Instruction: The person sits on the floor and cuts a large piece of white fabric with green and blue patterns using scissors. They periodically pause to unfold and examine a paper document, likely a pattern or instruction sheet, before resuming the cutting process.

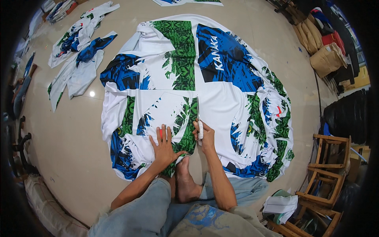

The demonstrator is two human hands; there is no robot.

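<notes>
A large sheet of printed fabric (221, 102), white with green and blue patterned panels, lies spread over the floor, bunched at its left and right sides. My left hand (163, 145) rests flat on a white and green part, fingers spread. In my right hand (205, 136) is a pair of scissors (200, 130) with white-wrapped handles. The blades point away from me, along the edge of the green strip, where a cut line parts the cloth. My bare foot (185, 177) stands at the near edge of the fabric.
Cut fabric pieces (85, 59) lie on the floor at the far left, with another piece (187, 2) at the far edge. Wooden frames (325, 173) stand at the right, near a brown paper bag (327, 61) and a black bag (345, 114). A sack (53, 205) lies at the near left.
</notes>
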